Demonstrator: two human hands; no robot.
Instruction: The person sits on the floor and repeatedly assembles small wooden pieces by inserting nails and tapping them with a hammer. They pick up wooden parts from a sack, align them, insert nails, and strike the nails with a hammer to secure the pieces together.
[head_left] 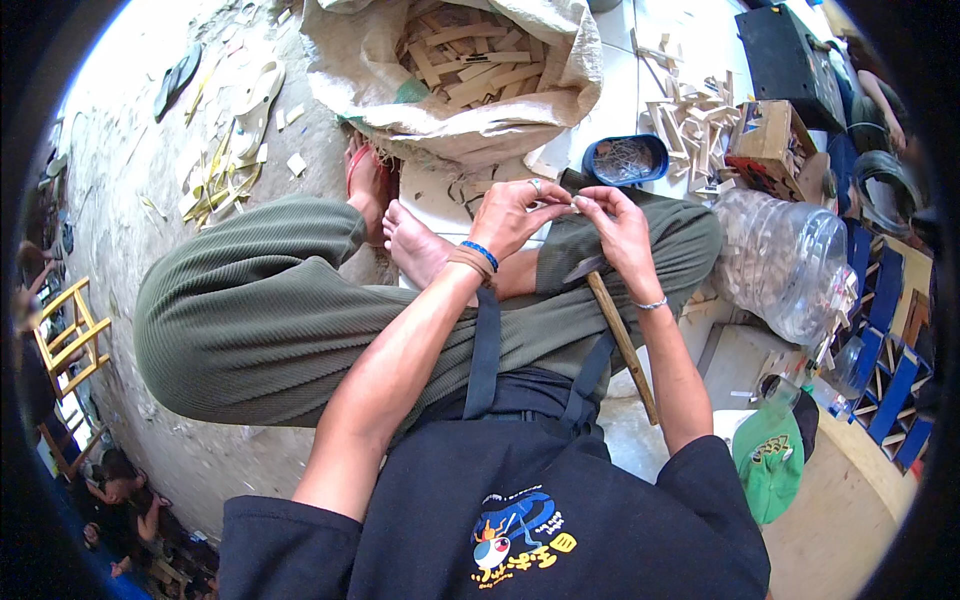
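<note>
My left hand [508,218] and my right hand [620,228] meet above my crossed legs, thumbs and fingertips pinched together. Whatever they pinch is too small to make out. A hammer [622,345] with a wooden handle and dark metal head lies across my lap, just below my right hand. Beyond that hand stands a blue oval tub [598,170] holding many thin metal nails. In front of my hands, a large whitish woven sack [350,80] gapes around a heap of small wooden strips [480,70].
Loose wood pieces [695,140] are piled beside the tub, near a wooden box [765,145] and a black box [790,65]. A big clear plastic bottle [780,260] lies right of my knee, with a green cap [768,465] nearer me. Left lies a sandal [258,110]; farther off stands a yellow wooden frame [75,335].
</note>
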